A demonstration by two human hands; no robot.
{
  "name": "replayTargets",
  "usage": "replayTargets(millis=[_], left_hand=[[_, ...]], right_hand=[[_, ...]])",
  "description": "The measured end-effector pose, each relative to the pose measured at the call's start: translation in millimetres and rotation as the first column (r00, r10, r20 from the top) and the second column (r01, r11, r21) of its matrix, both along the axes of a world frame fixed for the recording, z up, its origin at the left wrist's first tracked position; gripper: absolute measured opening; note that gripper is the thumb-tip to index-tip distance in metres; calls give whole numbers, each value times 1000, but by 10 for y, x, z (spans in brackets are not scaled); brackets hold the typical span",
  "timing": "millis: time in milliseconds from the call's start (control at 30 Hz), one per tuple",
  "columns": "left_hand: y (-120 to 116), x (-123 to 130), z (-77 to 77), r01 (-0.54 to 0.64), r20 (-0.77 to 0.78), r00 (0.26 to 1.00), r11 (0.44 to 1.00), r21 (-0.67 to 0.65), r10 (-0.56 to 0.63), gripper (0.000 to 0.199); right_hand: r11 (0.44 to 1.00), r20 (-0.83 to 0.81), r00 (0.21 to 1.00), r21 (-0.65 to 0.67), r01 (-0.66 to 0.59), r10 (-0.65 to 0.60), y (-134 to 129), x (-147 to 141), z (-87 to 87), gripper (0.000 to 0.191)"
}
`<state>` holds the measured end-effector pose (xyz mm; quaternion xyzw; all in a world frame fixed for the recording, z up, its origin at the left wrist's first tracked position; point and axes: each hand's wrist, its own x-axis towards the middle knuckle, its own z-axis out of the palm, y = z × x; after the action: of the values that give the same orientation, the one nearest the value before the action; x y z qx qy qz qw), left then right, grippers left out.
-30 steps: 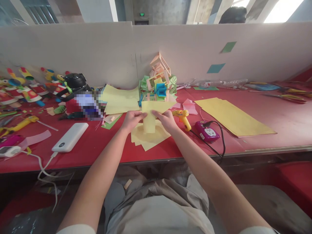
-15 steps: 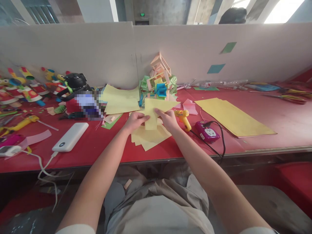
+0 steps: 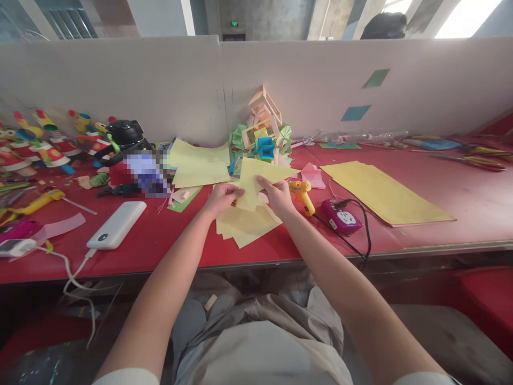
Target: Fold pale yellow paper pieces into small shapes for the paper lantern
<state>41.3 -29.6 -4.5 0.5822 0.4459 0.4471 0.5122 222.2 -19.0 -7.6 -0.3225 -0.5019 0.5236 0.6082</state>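
Observation:
A pale yellow sheet of paper (image 3: pixel 252 176) is held up between my two hands, above the front middle of the table. My left hand (image 3: pixel 223 197) pinches its left edge between thumb and fingers. On the other side, my right hand (image 3: pixel 278 197) grips the paper with the thumb on top, the other fingers mostly behind it. Below, several more pale yellow sheets (image 3: pixel 244 230) lie fanned out on the red surface. Just behind the held paper stands a pile of folded paper shapes (image 3: pixel 262 133) in peach, green and blue.
Right of my hands lie a yellow glue gun (image 3: pixel 304 198), a purple power socket (image 3: pixel 342 217) with a black cord, and larger yellow sheets (image 3: pixel 388 192). On the left are a white power bank (image 3: pixel 116 225) and colourful paper figures (image 3: pixel 44 141). A white partition (image 3: pixel 120 80) rises behind.
The held paper has tilted, its lower end swinging slightly left and its top edge now slanting down to the right. Both hands keep their grip and have barely moved.

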Motion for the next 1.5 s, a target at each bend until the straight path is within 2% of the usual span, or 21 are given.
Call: replayTargets(millis=[233,467,600,733,967,1167,1333,1500], left_hand=[[23,-3,-17,43,-60,997,998,37,-40,38],[90,-65,-50,-41,-70,996,996,76,47,38],[91,-88,-55,-47,-52,997,996,75,51,39],[84,-107,-64,-44,-40,998,990,133,50,41],[130,-162,-60,-186,-72,976,963,197,204,43],[138,-140,-56,-179,-107,973,964,195,202,34],[212,-330,-103,-260,-188,936,944,202,298,27],[282,-593,-94,-304,-209,907,912,274,365,24]], right_hand=[[996,5,997,-31,81,-81,-12,12,51,47],[998,6,998,0,57,-57,10,6,3,47],[999,-8,999,10,53,-53,20,6,-22,45],[997,-1,997,-26,77,-77,29,15,-16,46],[994,6,997,-75,78,-78,0,-4,5,48],[992,-42,994,-71,102,-105,-14,-13,13,50],[995,-65,995,-70,72,-77,8,17,3,36],[999,43,998,-20,44,-43,35,36,-7,36]])
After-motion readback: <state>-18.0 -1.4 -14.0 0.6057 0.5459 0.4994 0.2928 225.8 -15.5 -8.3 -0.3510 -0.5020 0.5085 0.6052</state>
